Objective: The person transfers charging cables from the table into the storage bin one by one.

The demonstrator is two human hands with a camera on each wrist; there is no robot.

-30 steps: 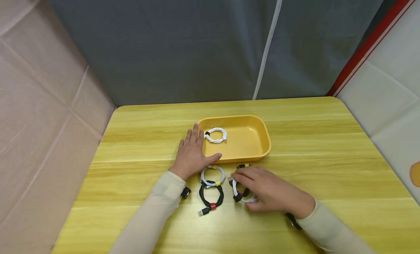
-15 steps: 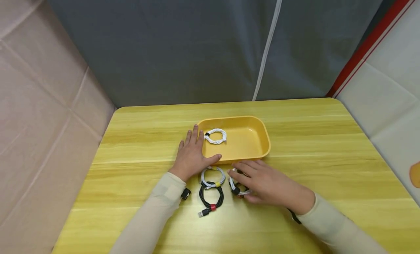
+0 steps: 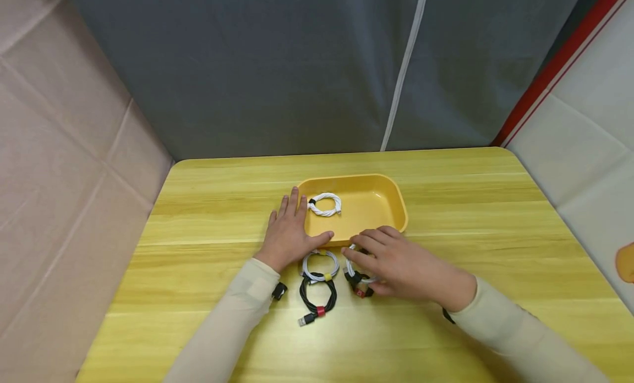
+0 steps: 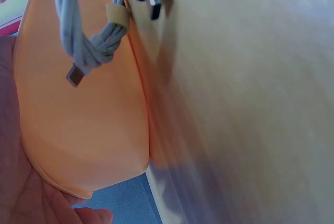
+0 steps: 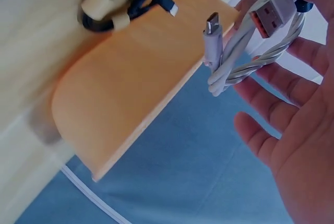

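I see the right hand (image 3: 401, 267) pinching a coiled white cable (image 5: 250, 51), lifted just above the table (image 3: 495, 218) by the yellow tray's (image 3: 396, 207) near rim. The left hand (image 3: 289, 234) lies flat with fingers straight against the tray's left end, thumb along the near wall.

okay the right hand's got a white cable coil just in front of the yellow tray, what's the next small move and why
Probably carry the white cable coil forward over the near rim of the yellow tray and let go. The right hand already grips it just short of that rim, one white coil lies inside, and the left hand rests against the tray's left end.
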